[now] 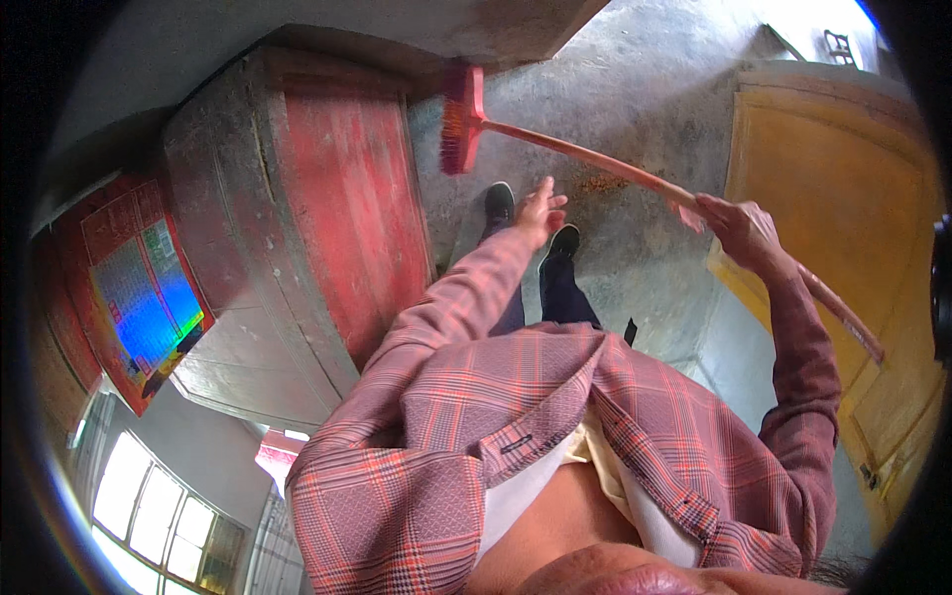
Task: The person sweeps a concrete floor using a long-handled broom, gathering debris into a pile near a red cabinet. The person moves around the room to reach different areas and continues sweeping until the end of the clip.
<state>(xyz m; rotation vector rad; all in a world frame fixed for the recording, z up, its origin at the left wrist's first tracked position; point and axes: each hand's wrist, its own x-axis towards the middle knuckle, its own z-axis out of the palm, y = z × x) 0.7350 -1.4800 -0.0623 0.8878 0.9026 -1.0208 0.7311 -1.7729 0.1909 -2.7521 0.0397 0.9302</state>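
Note:
My right hand (744, 229) grips the long handle of a broom (595, 158), whose rear end runs back past my forearm. Its red head (471, 119), with dark bristles on the left side, is at the upper middle, near the foot of a wall. My left hand (541, 213) holds nothing; its fingers are apart, in front of my body and above my shoes. On the grey concrete floor (520, 160), a patch of brownish debris (601, 181) lies just below the broom handle.
A worn wooden cabinet with a red panel (353, 193) stands close on my left, a red poster (149, 290) beyond it. On my right is a yellow-brown wooden door (825, 186). A barred window (152, 513) shows at lower left. A chair (839, 47) stands in bright light at upper right.

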